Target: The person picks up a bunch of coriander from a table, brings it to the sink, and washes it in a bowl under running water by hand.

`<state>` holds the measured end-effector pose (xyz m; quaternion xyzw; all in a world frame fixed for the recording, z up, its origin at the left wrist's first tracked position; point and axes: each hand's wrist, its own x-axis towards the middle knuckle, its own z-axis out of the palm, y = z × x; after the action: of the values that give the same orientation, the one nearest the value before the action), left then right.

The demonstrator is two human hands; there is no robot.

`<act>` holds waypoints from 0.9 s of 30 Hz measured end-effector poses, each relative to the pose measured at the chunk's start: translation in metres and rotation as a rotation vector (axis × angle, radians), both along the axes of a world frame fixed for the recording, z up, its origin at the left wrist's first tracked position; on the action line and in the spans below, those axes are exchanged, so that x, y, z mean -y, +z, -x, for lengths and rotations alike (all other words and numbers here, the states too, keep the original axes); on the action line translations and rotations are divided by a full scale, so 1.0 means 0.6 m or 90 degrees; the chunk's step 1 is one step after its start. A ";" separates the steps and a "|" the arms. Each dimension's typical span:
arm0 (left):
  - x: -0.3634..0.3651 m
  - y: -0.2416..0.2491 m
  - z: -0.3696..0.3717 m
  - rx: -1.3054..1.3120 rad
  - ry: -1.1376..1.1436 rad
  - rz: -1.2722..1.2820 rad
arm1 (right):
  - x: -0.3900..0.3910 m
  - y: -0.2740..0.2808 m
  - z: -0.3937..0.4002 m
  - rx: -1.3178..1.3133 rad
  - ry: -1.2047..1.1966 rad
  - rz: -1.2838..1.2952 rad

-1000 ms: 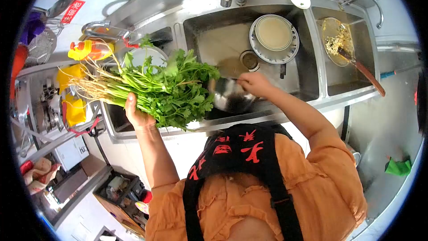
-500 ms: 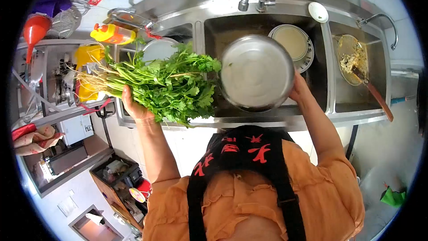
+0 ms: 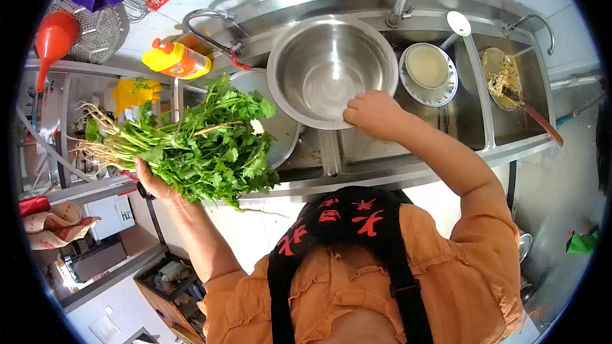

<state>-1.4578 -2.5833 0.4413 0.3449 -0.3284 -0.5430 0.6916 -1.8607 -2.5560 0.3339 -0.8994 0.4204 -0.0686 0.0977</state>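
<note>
My left hand [image 3: 155,183] is wrapped round the underside of a large bunch of leafy green herbs [image 3: 217,143], whose pale roots point left. My right hand [image 3: 375,114] grips the near rim of a wide metal bowl [image 3: 306,70], its fingers closed over the edge. The bowl is upright with its hollow side showing and no food visible in it. It lies over the divider between the left and middle sink basins. Partly under the bowl and the herbs is a round, flat pan or lid [image 3: 285,140] in the left basin.
A stacked bowl and colander [image 3: 430,73] sit in the middle basin. A white ladle [image 3: 458,23] rests at the back. The right basin holds a strainer [image 3: 500,83] with food bits and a wooden handle. A yellow bottle [image 3: 175,60], faucets and a red funnel [image 3: 56,38] stand left and behind.
The metal bowl has moved left from over the middle basin, and its open inside now shows. My right hand went left with it. The herbs in my left hand shifted left and slightly down.
</note>
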 end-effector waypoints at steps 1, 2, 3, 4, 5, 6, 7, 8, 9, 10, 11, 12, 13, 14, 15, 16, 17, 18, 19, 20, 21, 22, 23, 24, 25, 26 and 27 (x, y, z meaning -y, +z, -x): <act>0.002 -0.002 -0.012 -0.007 0.012 -0.021 | 0.015 -0.011 -0.013 -0.013 0.000 0.029; 0.008 -0.009 -0.027 -0.016 0.032 -0.038 | 0.031 -0.021 -0.022 -0.026 0.001 0.057; 0.015 -0.015 -0.033 -0.025 0.052 -0.056 | 0.042 -0.030 -0.028 -0.038 0.002 0.085; 0.026 -0.021 -0.037 -0.033 0.049 -0.049 | 0.050 -0.038 -0.034 -0.032 -0.011 0.079; 0.028 -0.027 -0.037 -0.065 0.012 -0.058 | 0.055 -0.045 -0.039 -0.038 -0.017 0.078; 0.037 -0.034 -0.031 -0.082 -0.005 -0.071 | 0.061 -0.047 -0.042 -0.045 -0.022 0.076; 0.046 -0.040 -0.021 -0.100 -0.022 -0.084 | 0.066 -0.049 -0.042 -0.054 -0.026 0.075; 0.050 -0.046 -0.007 -0.166 -0.049 -0.121 | 0.069 -0.050 -0.042 -0.048 -0.027 0.073; 0.061 -0.054 0.007 -0.144 -0.044 -0.119 | 0.070 -0.050 -0.044 -0.041 -0.029 0.071; 0.072 -0.056 0.031 -0.176 -0.072 -0.127 | 0.073 -0.050 -0.043 -0.033 -0.032 0.071; 0.076 -0.055 0.060 -0.205 -0.101 -0.135 | 0.076 -0.046 -0.041 -0.034 -0.030 0.066; 0.086 -0.043 0.095 -0.178 -0.085 -0.195 | 0.077 -0.041 -0.039 -0.033 -0.029 0.059; 0.097 -0.031 0.131 -0.153 -0.071 -0.254 | 0.077 -0.039 -0.040 -0.031 -0.028 0.053; 0.108 -0.018 0.169 -0.104 -0.055 -0.270 | 0.075 -0.040 -0.037 0.016 -0.046 0.035; 0.121 -0.010 0.201 -0.076 -0.066 -0.307 | 0.072 -0.042 -0.029 0.061 -0.057 0.018; 0.132 -0.002 0.233 -0.048 -0.078 -0.343 | 0.076 -0.044 -0.025 0.107 -0.061 0.002; 0.144 0.006 0.265 -0.021 -0.092 -0.379 | 0.082 -0.046 -0.025 0.107 -0.055 0.011; 0.160 -0.036 0.286 -0.016 -0.114 -0.391 | 0.087 -0.050 -0.024 0.106 -0.048 0.019; 0.176 -0.078 0.307 -0.011 -0.136 -0.403 | 0.088 -0.054 -0.022 0.106 -0.043 0.025; 0.187 -0.114 0.327 0.079 -0.133 -0.464 | 0.085 -0.059 -0.023 0.106 -0.042 0.030; 0.199 -0.150 0.349 0.166 -0.135 -0.527 | 0.079 -0.063 -0.024 0.107 -0.046 0.034; 0.212 -0.190 0.349 0.212 -0.220 -0.600 | 0.074 -0.066 -0.026 0.108 -0.054 0.039; 0.234 -0.310 0.331 0.076 -0.330 -0.501 | 0.073 -0.067 -0.027 0.107 -0.065 0.046; 0.224 -0.267 0.335 0.178 -0.288 -0.519 | 0.076 -0.063 -0.028 0.083 -0.109 -0.031; 0.200 -0.221 0.340 0.282 -0.246 -0.539 | 0.081 -0.061 -0.028 0.109 -0.103 -0.036; 0.186 -0.229 0.333 0.346 -0.240 -0.453 | 0.081 -0.060 -0.027 0.136 -0.100 -0.047; 0.174 -0.241 0.317 0.408 -0.234 -0.368 | 0.081 -0.059 -0.027 0.163 -0.098 -0.060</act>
<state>-1.6478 -2.6875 0.2969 0.6098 -0.4168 -0.5916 0.3232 -1.8442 -2.6044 0.2983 -0.8428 0.4749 -0.1704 0.1874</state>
